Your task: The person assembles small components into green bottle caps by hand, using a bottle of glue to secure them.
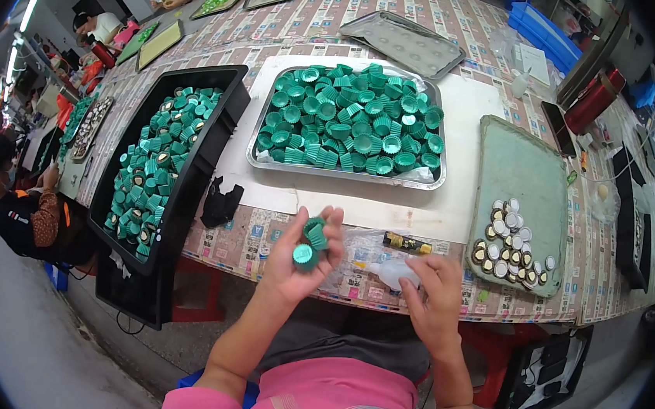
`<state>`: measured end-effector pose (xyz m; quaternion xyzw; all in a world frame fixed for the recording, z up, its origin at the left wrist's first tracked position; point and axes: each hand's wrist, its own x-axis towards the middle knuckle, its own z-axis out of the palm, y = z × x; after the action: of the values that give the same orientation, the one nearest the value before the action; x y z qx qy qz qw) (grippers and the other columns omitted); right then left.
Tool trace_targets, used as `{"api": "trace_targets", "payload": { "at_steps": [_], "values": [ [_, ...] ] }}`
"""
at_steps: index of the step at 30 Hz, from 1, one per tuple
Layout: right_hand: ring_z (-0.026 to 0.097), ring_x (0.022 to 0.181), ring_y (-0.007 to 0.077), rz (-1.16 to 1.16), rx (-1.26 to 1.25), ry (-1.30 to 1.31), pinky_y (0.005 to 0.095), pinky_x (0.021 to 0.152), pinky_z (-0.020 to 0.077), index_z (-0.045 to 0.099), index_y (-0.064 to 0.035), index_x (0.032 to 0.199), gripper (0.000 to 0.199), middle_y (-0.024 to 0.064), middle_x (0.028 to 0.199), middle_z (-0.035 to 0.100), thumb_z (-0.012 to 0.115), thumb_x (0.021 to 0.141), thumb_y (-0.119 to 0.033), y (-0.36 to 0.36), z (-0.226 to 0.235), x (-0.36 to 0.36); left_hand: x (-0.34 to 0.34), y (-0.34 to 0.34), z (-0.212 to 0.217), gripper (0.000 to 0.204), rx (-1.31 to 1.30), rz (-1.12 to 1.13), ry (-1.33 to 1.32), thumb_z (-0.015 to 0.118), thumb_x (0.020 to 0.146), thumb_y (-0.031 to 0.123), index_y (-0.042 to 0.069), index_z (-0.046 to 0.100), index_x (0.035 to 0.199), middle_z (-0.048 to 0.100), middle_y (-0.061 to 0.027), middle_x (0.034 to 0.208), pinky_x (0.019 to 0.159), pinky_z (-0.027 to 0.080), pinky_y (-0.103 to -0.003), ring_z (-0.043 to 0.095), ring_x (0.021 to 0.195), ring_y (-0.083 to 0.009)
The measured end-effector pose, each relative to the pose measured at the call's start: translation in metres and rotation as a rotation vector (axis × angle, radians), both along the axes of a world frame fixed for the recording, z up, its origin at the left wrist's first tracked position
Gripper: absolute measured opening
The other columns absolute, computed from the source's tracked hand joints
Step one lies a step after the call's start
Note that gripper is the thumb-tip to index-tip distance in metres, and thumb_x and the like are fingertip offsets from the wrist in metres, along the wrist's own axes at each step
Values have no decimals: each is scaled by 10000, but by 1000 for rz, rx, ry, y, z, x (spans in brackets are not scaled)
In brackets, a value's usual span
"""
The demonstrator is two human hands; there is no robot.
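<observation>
My left hand (pixel 301 261), palm up with curled fingers, cradles green fluted cups (pixel 305 257); at least two show, one with its flat base toward me. To its right, my right hand (pixel 437 292) has thumb and fingers around the end of a white squeeze bottle (pixel 390 272) with a yellowish tip that points left. The bottle is over a sheet of clear plastic (pixel 351 245) at the near table edge. Just beyond the bottle lies a small black and gold tube-like item (pixel 407 243).
A metal tray (pixel 346 173) heaped with green cups stands ahead. At left is a black crate (pixel 232 91) of cups, some with gold inserts; a black cloth (pixel 221 202) lies beside it. A green tray (pixel 523 155) at right holds round white and gold pieces. Other people sit at far left.
</observation>
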<state>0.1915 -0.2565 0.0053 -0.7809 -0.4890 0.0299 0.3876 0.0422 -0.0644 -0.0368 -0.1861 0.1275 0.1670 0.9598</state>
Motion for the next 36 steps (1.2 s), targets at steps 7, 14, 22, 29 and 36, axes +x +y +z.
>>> {"api": "trace_targets", "payload": {
  "at_steps": [7,14,22,29,36],
  "values": [
    [533,938,323,76,-239,46,411,811,432,639,-41,1051,366,117,975,597,762,728,-161,25,-13,-22,-33,-17,13,407,20,-75,203,428,1002,337,-13,501,1195,562,-138,1100,830,485,-360,563,926,-214],
    [568,829,293,-26,-160,234,353,737,460,630,-20,987,341,121,907,586,787,698,-112,26,-24,-42,-50,-13,-3,368,21,-109,136,464,989,176,-21,443,1300,501,-159,1160,868,491,-340,535,970,-205],
    [561,799,202,-58,-20,491,294,706,452,609,-7,948,347,75,881,572,813,691,-122,9,-11,-37,-48,-26,-21,417,119,-159,309,545,943,379,43,521,1189,607,-116,1102,822,565,-338,630,986,-221],
    [519,776,147,-50,126,524,271,697,430,605,-29,946,379,48,872,551,841,682,-166,-2,-7,-33,-32,-47,-21,338,200,-212,210,575,913,384,133,556,1139,594,-76,1117,773,572,-276,612,974,-220],
    [506,725,192,-47,186,226,298,649,417,618,-37,937,410,56,811,547,862,674,-236,-14,-9,-23,-13,-65,-16,354,214,-266,427,566,914,394,121,565,1139,589,-76,1173,760,580,-287,617,965,-202]
  ]
}}
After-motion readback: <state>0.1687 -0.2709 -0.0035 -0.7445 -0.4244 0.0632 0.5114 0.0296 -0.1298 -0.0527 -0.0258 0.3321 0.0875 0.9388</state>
